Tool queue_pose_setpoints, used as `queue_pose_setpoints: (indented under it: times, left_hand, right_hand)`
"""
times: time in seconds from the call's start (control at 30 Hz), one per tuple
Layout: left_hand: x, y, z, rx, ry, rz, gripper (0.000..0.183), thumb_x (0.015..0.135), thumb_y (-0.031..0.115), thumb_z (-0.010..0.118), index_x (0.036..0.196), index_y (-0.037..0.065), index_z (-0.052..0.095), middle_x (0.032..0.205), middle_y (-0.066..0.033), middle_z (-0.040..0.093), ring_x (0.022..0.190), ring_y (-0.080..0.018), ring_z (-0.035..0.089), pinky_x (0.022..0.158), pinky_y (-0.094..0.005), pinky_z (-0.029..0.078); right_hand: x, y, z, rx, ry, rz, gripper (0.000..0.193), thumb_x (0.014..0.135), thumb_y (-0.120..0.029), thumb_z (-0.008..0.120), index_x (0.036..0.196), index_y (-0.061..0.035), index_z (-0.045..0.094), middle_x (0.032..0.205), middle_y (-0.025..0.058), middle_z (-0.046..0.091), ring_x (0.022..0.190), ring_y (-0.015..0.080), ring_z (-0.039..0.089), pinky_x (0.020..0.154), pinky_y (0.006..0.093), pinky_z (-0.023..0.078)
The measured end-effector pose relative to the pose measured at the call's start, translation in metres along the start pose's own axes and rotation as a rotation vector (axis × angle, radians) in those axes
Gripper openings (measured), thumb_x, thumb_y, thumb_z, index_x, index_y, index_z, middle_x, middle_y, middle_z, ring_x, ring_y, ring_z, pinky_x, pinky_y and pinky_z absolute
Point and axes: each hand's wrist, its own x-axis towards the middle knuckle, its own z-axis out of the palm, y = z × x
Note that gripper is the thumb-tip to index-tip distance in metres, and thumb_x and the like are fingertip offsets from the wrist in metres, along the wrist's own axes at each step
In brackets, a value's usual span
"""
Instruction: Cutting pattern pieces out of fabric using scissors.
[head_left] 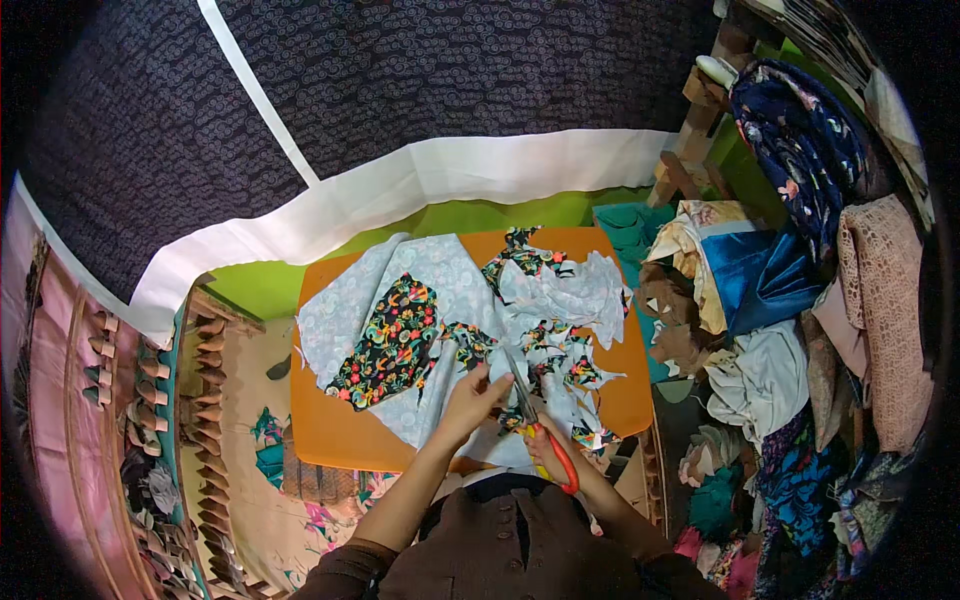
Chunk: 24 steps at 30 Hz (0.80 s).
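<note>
My right hand [549, 450] is wrapped round the red and yellow handles of a pair of scissors [533, 428]. Their blades point away from me, over the floral fabric [392, 335], which is black with bright flowers on one face and pale on the other. Just left of the blades, my left hand [474, 402] grips the fabric between thumb and fingers. Cut, ragged pieces of the same fabric [575, 300] lie to the right, some pale side up. All of it rests on an orange table [330, 440].
Folded and crumpled cloths, among them a blue satin one [765, 270] and a white one [765, 380], are heaped at the right. Racks of shoe-shaped forms [208, 400] stand at the left. A dark patterned curtain [400, 80] with white borders hangs beyond the table.
</note>
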Motion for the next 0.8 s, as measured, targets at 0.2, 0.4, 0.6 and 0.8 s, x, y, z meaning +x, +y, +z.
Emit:
queue_pose_setpoints:
  times: [0.2,0.4,0.6,0.8]
  left_hand:
    - [0.006,-0.014,0.001,0.029,0.102,0.175,0.024,0.079,0.022,0.059,0.064,0.006,0.048,0.054,0.0060,0.037,0.048,-0.0025,0.031,0.041,-0.0196,0.024]
    - [0.002,-0.010,0.006,-0.042,0.113,0.092,0.031,0.079,0.021,0.059,0.057,0.008,0.041,0.050,0.0065,0.037,0.045,-0.0014,0.031,0.040,-0.0202,0.023]
    - [0.005,-0.023,0.004,0.081,0.117,0.178,0.035,0.078,0.021,0.060,0.053,0.007,0.039,0.049,0.0059,0.037,0.044,-0.0022,0.031,0.039,-0.0213,0.022]
    - [0.003,-0.019,0.000,0.094,0.099,0.185,0.038,0.078,0.022,0.061,0.052,0.006,0.037,0.048,0.0055,0.034,0.044,-0.0027,0.030,0.039,-0.0218,0.023]
  right_hand:
    - [-0.005,-0.027,0.016,0.013,-0.055,-0.012,0.050,0.079,-0.058,0.038,0.096,-0.0107,0.037,0.074,-0.0016,0.033,0.058,0.0045,0.031,0.048,0.0150,0.027]
    - [-0.007,-0.028,0.019,0.202,-0.086,-0.072,0.050,0.078,-0.058,0.038,0.091,-0.0104,0.033,0.075,-0.0016,0.031,0.059,0.0040,0.029,0.049,0.0152,0.027]
    - [0.006,0.003,0.002,-0.184,0.000,-0.256,0.048,0.077,-0.057,0.042,0.091,-0.0125,0.032,0.077,-0.0025,0.031,0.060,0.0037,0.029,0.050,0.0148,0.026]
    - [-0.007,-0.024,0.015,0.035,-0.011,-0.043,0.045,0.078,-0.055,0.044,0.093,-0.0140,0.033,0.076,-0.0029,0.033,0.060,0.0028,0.031,0.050,0.0144,0.026]
